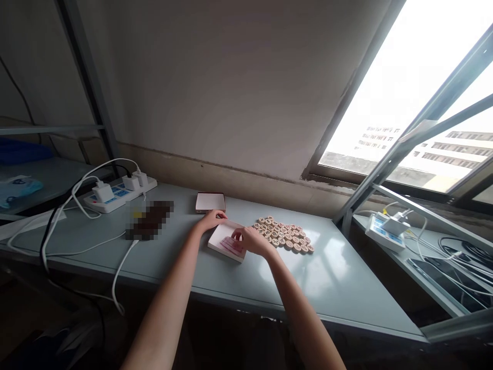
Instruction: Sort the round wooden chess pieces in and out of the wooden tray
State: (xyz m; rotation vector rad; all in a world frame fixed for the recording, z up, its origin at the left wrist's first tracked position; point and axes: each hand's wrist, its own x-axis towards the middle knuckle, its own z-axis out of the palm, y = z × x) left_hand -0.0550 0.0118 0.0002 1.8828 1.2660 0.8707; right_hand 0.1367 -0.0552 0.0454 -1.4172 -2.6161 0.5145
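A shallow white box (pixel 215 239) lies at an angle near the middle of the desk. My left hand (pixel 211 221) is at its back left corner, the fingers closed over the rim. Inside the box is a thin sheet with reddish print (pixel 231 245), perhaps folded. My right hand (pixel 249 240) reaches in from the right, thumb and fingers pinched at this sheet. Just right of the box, round wooden Chinese chess pieces (pixel 285 235) lie flat in close rows, marked with dark and red characters. Behind my left hand sits the other box half (pixel 210 201), its pale inside facing up.
At left, a white power strip (pixel 121 195) with plugged chargers and loose white cables (pixel 82 252) lies on the grey desk (pixel 327 288). A pixelated dark object (pixel 150 221) is near it. A metal post (pixel 348 221) and another power strip (pixel 385 234) stand at right.
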